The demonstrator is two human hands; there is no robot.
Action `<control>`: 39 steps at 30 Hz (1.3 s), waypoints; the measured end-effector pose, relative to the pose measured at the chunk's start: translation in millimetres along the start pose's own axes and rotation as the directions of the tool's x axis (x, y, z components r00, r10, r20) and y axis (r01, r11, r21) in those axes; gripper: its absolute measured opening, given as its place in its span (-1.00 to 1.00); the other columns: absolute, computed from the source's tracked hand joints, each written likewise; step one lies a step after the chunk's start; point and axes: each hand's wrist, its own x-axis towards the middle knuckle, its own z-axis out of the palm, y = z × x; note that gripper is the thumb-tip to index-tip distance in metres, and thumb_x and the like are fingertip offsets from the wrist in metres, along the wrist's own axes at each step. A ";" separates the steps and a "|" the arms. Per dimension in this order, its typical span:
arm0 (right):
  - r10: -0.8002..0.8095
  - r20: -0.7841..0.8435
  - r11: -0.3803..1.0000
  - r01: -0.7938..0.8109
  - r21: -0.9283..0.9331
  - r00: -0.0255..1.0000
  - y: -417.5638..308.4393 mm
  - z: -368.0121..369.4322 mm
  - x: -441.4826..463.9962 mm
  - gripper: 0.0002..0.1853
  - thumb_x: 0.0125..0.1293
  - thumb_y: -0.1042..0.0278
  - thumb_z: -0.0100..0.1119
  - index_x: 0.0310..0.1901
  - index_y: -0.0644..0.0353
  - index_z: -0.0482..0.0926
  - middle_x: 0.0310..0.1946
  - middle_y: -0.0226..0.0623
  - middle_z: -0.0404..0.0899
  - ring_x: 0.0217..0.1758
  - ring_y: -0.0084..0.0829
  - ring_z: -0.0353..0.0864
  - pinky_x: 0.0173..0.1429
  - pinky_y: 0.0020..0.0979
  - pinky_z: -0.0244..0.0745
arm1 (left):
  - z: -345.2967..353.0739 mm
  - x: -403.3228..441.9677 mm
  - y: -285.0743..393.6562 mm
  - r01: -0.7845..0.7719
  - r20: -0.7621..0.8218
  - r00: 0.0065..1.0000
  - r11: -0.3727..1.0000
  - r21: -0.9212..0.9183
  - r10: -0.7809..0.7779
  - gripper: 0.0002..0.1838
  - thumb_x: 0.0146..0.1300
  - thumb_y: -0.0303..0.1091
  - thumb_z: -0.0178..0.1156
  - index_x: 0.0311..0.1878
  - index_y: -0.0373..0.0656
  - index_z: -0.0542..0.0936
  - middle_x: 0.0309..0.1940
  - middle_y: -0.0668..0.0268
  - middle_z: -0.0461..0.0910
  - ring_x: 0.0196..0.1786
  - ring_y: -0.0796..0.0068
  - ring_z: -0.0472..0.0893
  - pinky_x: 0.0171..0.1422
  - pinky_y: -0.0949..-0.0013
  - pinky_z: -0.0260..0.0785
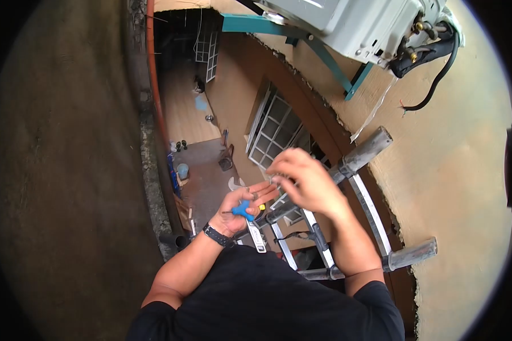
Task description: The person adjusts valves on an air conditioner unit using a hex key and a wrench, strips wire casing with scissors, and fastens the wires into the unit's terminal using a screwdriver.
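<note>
My left hand [233,207], palm up with a dark watch at the wrist, holds two tools. One is an adjustable wrench [256,237], its silver jaw showing beyond the hand and its handle below. The other is a small blue-handled driver [243,211] with a thin dark shaft pointing left. A small yellow piece sits beside them; its kind is unclear. My right hand [304,179] is bent over the left fingertips, thumb and fingers curled together and slightly blurred. Anything small between those fingers is hidden.
A metal ladder [370,213] leans in front of me. An outdoor air-conditioner unit [358,28] sits on a teal bracket [324,57], with black cable [438,91] and brass valves. Far below lies a floor [205,176] with a bucket; walls rise on both sides.
</note>
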 end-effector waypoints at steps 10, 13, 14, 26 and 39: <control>0.120 0.147 0.989 -0.131 0.073 0.982 38.8 90.6 -35.0 -0.76 0.17 0.37 0.40 -0.11 0.15 0.79 -0.06 -0.25 0.64 0.06 -0.11 0.56 0.19 -0.15 0.48 | -24.1 2.8 -10.7 0.077 -0.154 0.984 0.991 -0.111 -0.094 -0.74 0.28 -0.53 0.13 0.01 -0.36 0.61 -0.11 0.05 0.70 -0.42 0.43 0.61 -0.47 0.49 0.48; 0.041 0.086 0.998 -0.037 -0.045 0.995 46.6 110.0 -44.7 -0.73 0.16 0.18 0.41 -0.13 0.09 0.74 -0.06 -0.26 0.63 0.07 -0.11 0.53 0.12 -0.07 0.42 | -25.2 2.7 -9.8 0.065 -0.159 0.985 0.998 -0.014 -0.067 -0.87 0.33 -0.52 0.17 -0.10 -0.30 0.60 -0.31 0.19 0.66 -0.45 0.47 0.56 -0.47 0.45 0.42; -0.013 0.014 0.998 0.014 -0.059 1.000 40.6 108.4 -44.2 -0.74 0.11 0.28 0.44 -0.17 0.17 0.70 -0.18 -0.19 0.64 0.00 -0.03 0.58 0.10 -0.08 0.47 | -20.9 3.6 -8.6 0.065 -0.202 0.977 0.998 -0.021 -0.068 -0.92 0.35 -0.51 0.17 -0.14 -0.27 0.59 -0.37 0.23 0.63 -0.46 0.47 0.55 -0.47 0.45 0.41; 0.161 0.012 0.985 -0.160 -0.066 0.987 38.2 105.0 -55.9 -0.74 0.32 0.28 0.34 -0.09 0.23 0.54 -0.19 -0.05 0.67 -0.07 0.08 0.68 0.02 -0.04 0.60 | -45.4 22.8 -6.8 0.152 -0.096 0.984 0.988 -0.001 -0.151 -0.83 0.38 -0.55 0.13 0.01 -0.32 0.52 -0.16 0.19 0.55 -0.29 0.44 0.52 -0.39 0.56 0.44; -0.257 -0.910 0.962 -0.008 -0.274 0.324 22.4 -177.5 38.8 -0.73 0.32 0.68 0.37 0.04 0.26 0.70 -0.08 -0.17 0.71 -0.11 -0.41 0.79 -0.07 -0.41 0.72 | -71.9 20.7 0.5 0.110 -0.289 0.949 0.992 -0.069 -0.125 -0.62 0.29 -0.61 0.16 0.18 -0.35 0.59 -0.05 0.09 0.71 -0.18 0.32 0.68 -0.30 0.47 0.52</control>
